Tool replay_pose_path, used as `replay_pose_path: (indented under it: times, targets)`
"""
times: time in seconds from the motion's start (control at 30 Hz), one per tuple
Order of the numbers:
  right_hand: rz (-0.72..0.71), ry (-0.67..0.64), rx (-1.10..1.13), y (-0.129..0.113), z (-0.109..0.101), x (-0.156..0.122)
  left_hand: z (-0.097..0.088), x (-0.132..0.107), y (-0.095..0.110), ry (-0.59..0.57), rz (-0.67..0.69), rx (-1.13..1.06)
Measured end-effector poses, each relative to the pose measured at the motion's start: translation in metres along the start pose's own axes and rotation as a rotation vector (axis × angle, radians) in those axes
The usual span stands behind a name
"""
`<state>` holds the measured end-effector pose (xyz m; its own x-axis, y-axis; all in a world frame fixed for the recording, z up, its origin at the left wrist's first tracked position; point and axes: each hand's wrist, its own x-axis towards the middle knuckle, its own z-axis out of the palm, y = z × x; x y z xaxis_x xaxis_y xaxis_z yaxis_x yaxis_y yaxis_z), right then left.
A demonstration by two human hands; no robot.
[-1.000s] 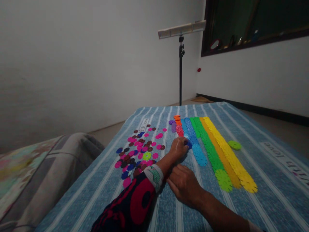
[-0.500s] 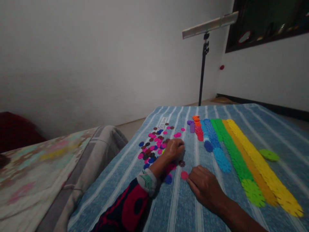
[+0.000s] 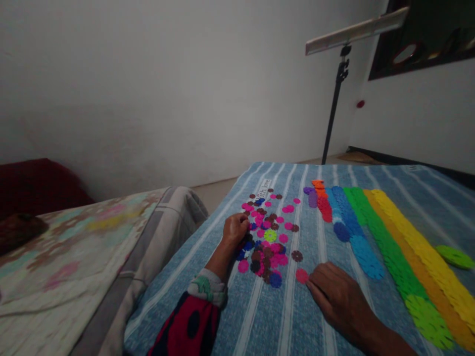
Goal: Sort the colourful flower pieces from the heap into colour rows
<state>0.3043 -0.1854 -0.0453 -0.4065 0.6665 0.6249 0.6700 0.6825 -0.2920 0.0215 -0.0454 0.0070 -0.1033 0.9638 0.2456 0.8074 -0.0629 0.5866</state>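
Observation:
On the blue striped cloth, a loose pile of small notched discs lies in pink, brown, dark blue and black. A yellow-green disc sits among them. At the pile's left edge is my left hand, its fingers curled down and closed; whatever they pinch is hidden. My right hand rests to the right of the pile, fingers folded, with the thumb and fingertips at the edge of a pinkish-red disc, which they appear to pinch. A brown disc lies just beyond that.
Overlapping rows of yellow discs, orange-yellow, green and blue discs run along the right. Short red and purple groups lie farther back. A bed stands left; a lamp stand rises behind.
My left hand has moved from the pile's right side across to its left edge, uncovering the discs. My right hand stays beside the pinkish-red disc. The view has turned left.

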Motion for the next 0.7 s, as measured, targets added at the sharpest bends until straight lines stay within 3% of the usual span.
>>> replay_pose_path:
  times: [0.4, 0.7]
  targets:
    - [0.002, -0.03, 0.002, 0.003, -0.001, -0.003, 0.0, -0.009, 0.013, -0.123, 0.145, 0.453]
    - [-0.015, -0.018, -0.02, 0.002, -0.004, 0.0, 0.003, -0.007, 0.01, -0.18, 0.152, 0.441]
